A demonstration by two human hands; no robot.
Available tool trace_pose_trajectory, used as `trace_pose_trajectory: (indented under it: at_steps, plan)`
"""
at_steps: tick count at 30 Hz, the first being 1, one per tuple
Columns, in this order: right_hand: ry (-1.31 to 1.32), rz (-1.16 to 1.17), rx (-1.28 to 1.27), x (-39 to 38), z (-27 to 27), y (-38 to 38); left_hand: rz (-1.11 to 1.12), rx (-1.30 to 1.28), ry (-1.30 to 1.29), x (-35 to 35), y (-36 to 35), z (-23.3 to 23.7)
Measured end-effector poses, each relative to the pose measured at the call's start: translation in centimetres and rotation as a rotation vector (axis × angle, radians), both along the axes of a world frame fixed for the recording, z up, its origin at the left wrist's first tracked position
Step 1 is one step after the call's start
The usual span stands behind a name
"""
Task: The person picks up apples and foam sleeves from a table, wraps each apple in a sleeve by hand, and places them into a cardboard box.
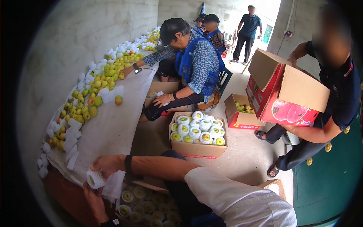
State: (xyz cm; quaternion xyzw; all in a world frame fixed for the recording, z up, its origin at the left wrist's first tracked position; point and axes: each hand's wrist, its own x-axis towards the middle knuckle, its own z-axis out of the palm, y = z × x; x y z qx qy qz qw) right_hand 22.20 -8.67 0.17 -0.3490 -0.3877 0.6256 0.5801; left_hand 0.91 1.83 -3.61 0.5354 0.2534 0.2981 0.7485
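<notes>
An apple in a white foam net is between my two hands at the table's near edge. My right hand, with a dark band at the wrist, grips it from above. Around its lower side are the fingers of my left hand, a watch on that wrist. Just right of my hands, partly under my right arm, is a box of net-wrapped apples. White foam nets and bare apples are spread along the cloth-covered table.
A full box of wrapped apples stands on the floor. A seated co-worker reaches over the table, with others behind. At right, a person holds a red carton near another apple box. Someone stands at the doorway.
</notes>
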Motion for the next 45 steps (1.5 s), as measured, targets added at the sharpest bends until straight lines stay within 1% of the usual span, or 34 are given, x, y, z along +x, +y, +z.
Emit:
trace_pose_trajectory:
  at_steps: [5,7,9,12,15,17,19,20,21,22,23,24,25,26,27,28,29,30,31,34,36,40,42,45]
  plan:
    - [0.006,0.002,0.019,-0.5,1.3,-0.6,-0.01,-0.023,-0.092,-0.3,0.9,-0.8]
    - [-0.001,-0.002,0.021,-0.9,1.4,-0.4,0.009,-0.069,-0.133,-0.3,1.2,-1.1]
    - [0.063,-0.094,0.001,-1.3,1.5,0.0,0.022,-0.063,-0.133,-0.5,1.0,-0.6]
    - [0.026,-0.051,0.045,-1.0,1.7,0.7,0.035,-0.073,-0.155,-0.9,1.5,0.0]
    - [0.027,-0.062,0.024,-1.0,1.7,0.8,0.036,-0.115,-0.174,-1.1,1.9,0.1]
    - [-0.006,-0.083,0.004,-0.9,2.8,-1.0,0.061,-0.138,-0.16,-1.7,1.6,0.1]
    - [-0.074,-0.088,-0.02,-0.8,3.0,-0.8,0.075,0.88,0.29,-2.1,0.0,0.9]
    - [-0.19,-0.112,-0.019,-1.1,3.8,-1.0,0.071,0.525,0.097,-2.0,-0.1,0.9]
    - [-0.261,-0.181,-0.014,-1.3,3.6,-0.9,0.084,0.18,-0.105,-1.4,-0.1,1.4]
    - [-0.413,-0.193,0.012,-1.2,3.6,-0.4,0.099,0.659,0.118,-0.6,-0.2,2.2]
    - [-0.468,-0.192,-0.004,-1.3,3.1,0.8,0.126,1.107,0.424,-2.3,-0.3,2.7]
    - [-0.486,-0.22,-0.02,-1.6,3.2,1.0,0.183,1.147,0.465,-2.3,0.5,1.7]
    - [-0.477,-0.216,-0.011,-1.5,3.3,1.0,0.171,0.694,0.15,-1.7,1.7,-0.9]
    - [-0.441,-0.223,-0.03,-1.5,2.3,1.8,0.105,0.546,0.032,-2.0,1.9,-0.9]
    - [-0.484,-0.222,-0.033,-1.9,2.6,1.8,0.098,0.021,-0.186,-1.6,1.1,0.1]
    - [-0.53,-0.234,-0.033,-2.0,3.2,1.6,0.116,-0.046,-0.219,-1.7,0.3,1.1]
    - [-0.497,-0.273,-0.001,-2.4,3.1,1.7,0.103,-0.096,-0.22,-1.8,0.5,1.2]
    - [-0.503,-0.251,-0.005,-2.5,3.4,1.6,0.072,-0.128,-0.275,-1.9,0.3,1.7]
    - [-0.502,-0.263,-0.025,-2.5,3.6,1.5,0.099,-0.164,-0.276,-1.9,0.0,2.1]
    - [-0.49,-0.213,-0.009,-2.6,3.5,1.7,0.111,-0.173,-0.25,-1.9,-0.1,2.6]
    - [-0.482,-0.263,-0.044,-3.1,3.7,1.9,0.091,-0.159,-0.279,-2.0,-0.2,2.7]
    - [-0.446,-0.192,-0.057,-3.5,3.9,1.9,0.148,-0.186,-0.243,-2.3,-0.2,2.8]
    - [-0.459,-0.156,-0.139,-4.1,3.4,1.7,0.219,-0.158,-0.116,-2.6,-0.1,2.8]
    - [-0.421,-0.063,-0.19,-3.5,3.2,2.2,0.235,-0.132,-0.103,-3.0,-0.2,2.8]
